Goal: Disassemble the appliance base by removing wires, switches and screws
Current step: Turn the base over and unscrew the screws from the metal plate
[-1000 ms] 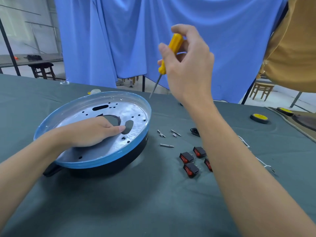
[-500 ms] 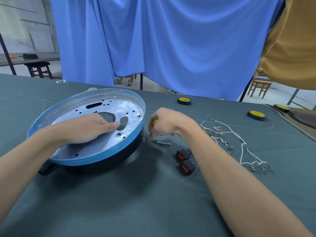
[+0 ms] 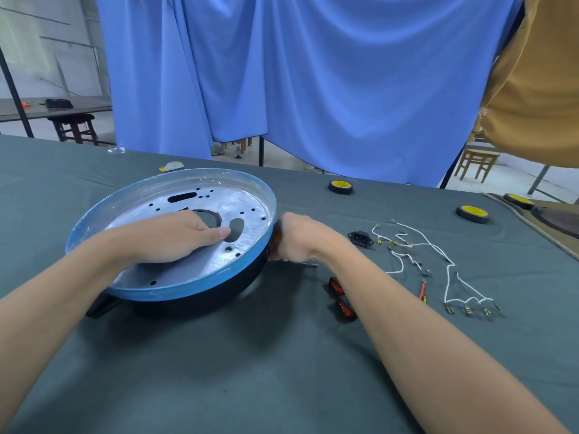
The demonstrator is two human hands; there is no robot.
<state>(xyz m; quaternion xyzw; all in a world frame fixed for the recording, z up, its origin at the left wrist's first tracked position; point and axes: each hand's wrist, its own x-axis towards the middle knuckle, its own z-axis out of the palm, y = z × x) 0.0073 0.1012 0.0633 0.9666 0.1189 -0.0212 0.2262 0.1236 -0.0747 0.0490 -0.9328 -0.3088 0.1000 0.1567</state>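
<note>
The round appliance base lies on the grey-green cloth, with a blue rim, black body and a holed metal plate facing up. My left hand rests on the plate beside its centre hole. My right hand is down against the base's right side, its fingers curled round the yellow screwdriver, which is mostly hidden. Two red rocker switches lie by my right forearm. A screw lies just beside that hand. White wires and a black power socket lie further right.
A short red wire lies among the white ones. Two yellow-topped tape rolls sit further back. A blue curtain hangs behind the table. Another appliance part is at the right edge.
My right hand dropped from mid-air with the screwdriver to the table, then moved left against the base's side. My left hand stayed on the plate.
</note>
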